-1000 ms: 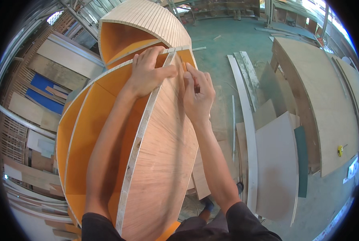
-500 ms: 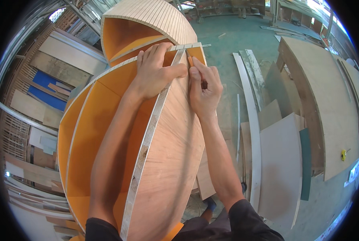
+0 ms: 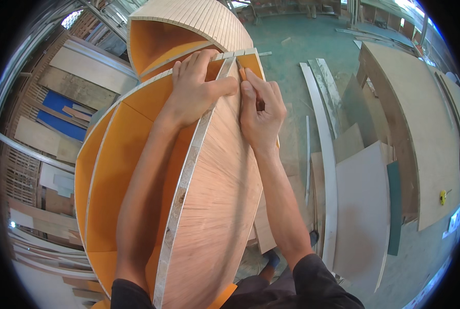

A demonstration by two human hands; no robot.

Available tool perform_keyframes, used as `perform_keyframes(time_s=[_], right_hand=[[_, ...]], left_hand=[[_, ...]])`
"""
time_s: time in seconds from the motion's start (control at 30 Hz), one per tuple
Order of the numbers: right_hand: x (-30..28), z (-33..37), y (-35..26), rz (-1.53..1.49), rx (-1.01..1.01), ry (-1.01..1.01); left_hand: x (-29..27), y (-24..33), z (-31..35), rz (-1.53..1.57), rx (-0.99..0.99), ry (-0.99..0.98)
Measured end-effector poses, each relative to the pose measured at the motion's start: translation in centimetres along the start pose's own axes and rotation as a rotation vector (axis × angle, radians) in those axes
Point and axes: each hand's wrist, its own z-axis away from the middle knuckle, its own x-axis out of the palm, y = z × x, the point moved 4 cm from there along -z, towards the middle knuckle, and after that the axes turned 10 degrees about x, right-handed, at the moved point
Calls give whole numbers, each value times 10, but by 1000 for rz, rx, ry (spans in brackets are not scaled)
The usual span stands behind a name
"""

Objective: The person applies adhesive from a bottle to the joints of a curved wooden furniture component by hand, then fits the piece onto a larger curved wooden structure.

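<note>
A large curved wooden shell (image 3: 129,134), orange inside with a slatted outer rim, stands in front of me. Along its right side runs a pale wood panel (image 3: 214,190) with a light, rough edge. My left hand (image 3: 196,98) lies at the far end of the shell, its fingers spread at the slatted rim and its thumb stretched across the panel's edge. Pinched between thumb and fingers of my right hand (image 3: 262,105) is an orange pencil (image 3: 242,73). Its dark tip points at the panel's far upper corner; whether it touches the wood I cannot tell.
Behind stands a second slatted shell (image 3: 199,20). On the right are long white strips (image 3: 320,154), leaning boards (image 3: 361,206) and a wooden table (image 3: 426,134) with a yellow tape measure (image 3: 443,196). Stacked boards (image 3: 55,139) fill the left side.
My right hand and the pencil have shifted slightly up toward the panel's far end. The left hand keeps its place on the shell. The view has moved a little.
</note>
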Motion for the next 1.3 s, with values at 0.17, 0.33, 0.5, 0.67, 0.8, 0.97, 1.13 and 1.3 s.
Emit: perform_keyframes(time_s=[0.17, 0.33, 0.5, 0.67, 0.8, 0.97, 1.13, 1.3], right_hand=[[1, 7, -15, -4, 124, 35], [-34, 57, 42, 126, 203, 44], [-74, 108, 107, 216, 424, 7], [-30, 33, -19, 40, 176, -63], [-8, 8, -20, -11, 157, -22], [-2, -1, -10, -35, 59, 7], [-1, -2, -10, -51, 66, 10], [-2, 0, -5, -25, 55, 11]], left_hand=[[1, -8, -1, 103, -79, 3], [3, -6, -1, -1, -5, 35], [-4, -8, -4, -3, -62, -5], [0, -18, 0, -56, -1, 21], [2, -11, -4, -44, -6, 38], [3, -11, -3, -109, 78, 21], [4, -19, -5, 53, -41, 20], [1, -13, -2, -34, 22, 17]])
